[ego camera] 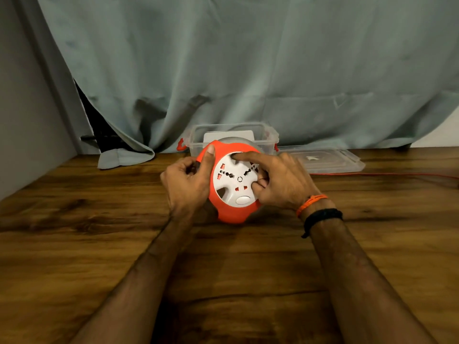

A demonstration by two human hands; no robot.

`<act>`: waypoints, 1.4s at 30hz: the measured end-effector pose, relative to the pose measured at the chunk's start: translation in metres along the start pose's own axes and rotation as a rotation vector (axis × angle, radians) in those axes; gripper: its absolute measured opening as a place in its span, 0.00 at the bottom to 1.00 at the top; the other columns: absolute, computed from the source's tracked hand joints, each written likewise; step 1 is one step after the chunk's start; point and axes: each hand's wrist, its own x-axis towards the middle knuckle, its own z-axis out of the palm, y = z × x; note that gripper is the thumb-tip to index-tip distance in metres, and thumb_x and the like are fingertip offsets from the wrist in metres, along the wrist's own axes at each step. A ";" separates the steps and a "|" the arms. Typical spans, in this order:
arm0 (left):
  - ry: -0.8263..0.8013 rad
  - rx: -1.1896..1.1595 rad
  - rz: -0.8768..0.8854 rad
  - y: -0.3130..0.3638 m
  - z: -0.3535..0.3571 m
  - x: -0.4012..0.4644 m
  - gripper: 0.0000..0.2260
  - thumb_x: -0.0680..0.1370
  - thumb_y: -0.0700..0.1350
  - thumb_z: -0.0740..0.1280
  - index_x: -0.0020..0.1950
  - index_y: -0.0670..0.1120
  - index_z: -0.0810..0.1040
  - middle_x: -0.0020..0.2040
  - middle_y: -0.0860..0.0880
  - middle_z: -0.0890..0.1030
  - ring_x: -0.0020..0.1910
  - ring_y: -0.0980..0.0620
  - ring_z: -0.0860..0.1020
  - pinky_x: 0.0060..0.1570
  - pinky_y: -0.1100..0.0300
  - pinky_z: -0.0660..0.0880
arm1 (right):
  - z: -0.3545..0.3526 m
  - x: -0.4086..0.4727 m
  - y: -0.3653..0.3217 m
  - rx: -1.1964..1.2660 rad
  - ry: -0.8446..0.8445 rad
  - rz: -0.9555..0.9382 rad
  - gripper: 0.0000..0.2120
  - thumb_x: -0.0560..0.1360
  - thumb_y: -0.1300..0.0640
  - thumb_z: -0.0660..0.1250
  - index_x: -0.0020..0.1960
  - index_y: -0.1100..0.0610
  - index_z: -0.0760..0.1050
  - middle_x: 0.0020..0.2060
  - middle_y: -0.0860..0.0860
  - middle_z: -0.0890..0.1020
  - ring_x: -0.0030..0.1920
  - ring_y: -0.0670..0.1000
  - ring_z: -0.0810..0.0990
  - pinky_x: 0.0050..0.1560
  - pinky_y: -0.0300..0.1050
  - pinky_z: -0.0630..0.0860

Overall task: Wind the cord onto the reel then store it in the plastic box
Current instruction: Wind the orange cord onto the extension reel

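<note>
Left hand (186,184) gripping orange reel (233,212) upright on surface (99,244), right hand (280,180) fingers curled into white hub; cord (385,174) trailing right; plastic box (233,135) just beyond.

Orange-and-white reel (233,184), orange cord (387,174), clear box (233,135), brown wood-grain table (99,244), grey-green curtain (248,58).

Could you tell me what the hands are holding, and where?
The reel: left hand grips its orange rim, right hand has a finger in the white winding face.
</note>
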 end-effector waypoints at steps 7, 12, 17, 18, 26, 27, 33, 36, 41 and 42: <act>0.102 0.028 -0.061 -0.001 -0.001 0.004 0.28 0.75 0.64 0.68 0.31 0.38 0.79 0.27 0.41 0.77 0.31 0.43 0.73 0.41 0.43 0.77 | 0.012 0.000 -0.002 -0.094 0.138 0.120 0.30 0.57 0.31 0.68 0.54 0.45 0.76 0.39 0.48 0.82 0.45 0.56 0.80 0.44 0.45 0.66; 0.112 -0.013 -0.058 0.002 0.002 0.003 0.28 0.74 0.64 0.67 0.33 0.39 0.81 0.29 0.40 0.80 0.32 0.41 0.79 0.42 0.44 0.78 | 0.022 -0.001 -0.017 -0.118 0.234 0.228 0.33 0.54 0.22 0.61 0.39 0.51 0.76 0.34 0.52 0.81 0.39 0.56 0.79 0.40 0.44 0.62; 0.100 -0.011 -0.079 0.002 0.003 0.002 0.24 0.73 0.65 0.68 0.33 0.45 0.83 0.30 0.46 0.82 0.35 0.40 0.81 0.46 0.43 0.79 | 0.021 -0.002 -0.020 -0.139 0.168 0.241 0.35 0.57 0.21 0.59 0.39 0.52 0.75 0.36 0.51 0.81 0.41 0.55 0.79 0.42 0.44 0.67; 0.098 -0.012 -0.095 0.002 0.004 0.002 0.22 0.73 0.65 0.68 0.32 0.47 0.83 0.30 0.47 0.83 0.36 0.40 0.82 0.46 0.43 0.80 | 0.019 -0.002 -0.019 -0.136 0.154 0.224 0.33 0.58 0.22 0.59 0.40 0.52 0.76 0.35 0.50 0.80 0.41 0.54 0.79 0.42 0.44 0.68; 0.085 -0.003 -0.107 0.000 0.002 0.003 0.24 0.75 0.63 0.68 0.32 0.43 0.82 0.29 0.44 0.82 0.35 0.40 0.81 0.45 0.44 0.80 | -0.003 -0.004 -0.010 0.086 0.176 0.067 0.13 0.66 0.54 0.68 0.50 0.49 0.76 0.22 0.45 0.73 0.30 0.50 0.76 0.40 0.49 0.77; 0.079 -0.006 -0.107 0.000 0.002 0.003 0.24 0.74 0.63 0.68 0.30 0.44 0.81 0.28 0.45 0.81 0.33 0.42 0.79 0.44 0.44 0.79 | -0.004 -0.005 -0.009 0.083 0.143 0.050 0.18 0.65 0.57 0.66 0.55 0.48 0.75 0.22 0.45 0.72 0.30 0.50 0.76 0.40 0.49 0.76; 0.022 -0.022 -0.098 0.000 0.004 0.002 0.17 0.76 0.59 0.71 0.32 0.51 0.81 0.28 0.54 0.82 0.33 0.52 0.83 0.37 0.55 0.80 | -0.009 -0.004 -0.002 0.015 -0.020 -0.003 0.34 0.64 0.58 0.61 0.68 0.39 0.69 0.24 0.46 0.71 0.31 0.50 0.71 0.42 0.45 0.76; 0.010 -0.011 -0.081 -0.001 0.004 0.002 0.19 0.77 0.58 0.71 0.33 0.45 0.83 0.30 0.46 0.83 0.33 0.43 0.82 0.35 0.53 0.80 | -0.008 -0.004 -0.002 0.008 -0.036 0.001 0.33 0.64 0.58 0.62 0.68 0.39 0.69 0.23 0.44 0.69 0.32 0.49 0.70 0.44 0.45 0.76; -0.035 -0.017 -0.066 0.002 0.001 -0.001 0.15 0.77 0.55 0.71 0.32 0.51 0.80 0.25 0.58 0.80 0.26 0.62 0.78 0.27 0.73 0.71 | -0.005 -0.001 -0.004 -0.042 -0.046 -0.007 0.31 0.67 0.56 0.64 0.67 0.36 0.69 0.29 0.45 0.71 0.37 0.55 0.75 0.43 0.47 0.75; -0.037 -0.011 -0.058 0.001 0.000 0.000 0.15 0.76 0.55 0.72 0.31 0.51 0.80 0.24 0.58 0.80 0.26 0.62 0.77 0.27 0.72 0.71 | -0.004 -0.001 -0.003 -0.050 -0.049 -0.004 0.31 0.67 0.56 0.65 0.67 0.35 0.69 0.31 0.47 0.74 0.39 0.56 0.77 0.43 0.47 0.74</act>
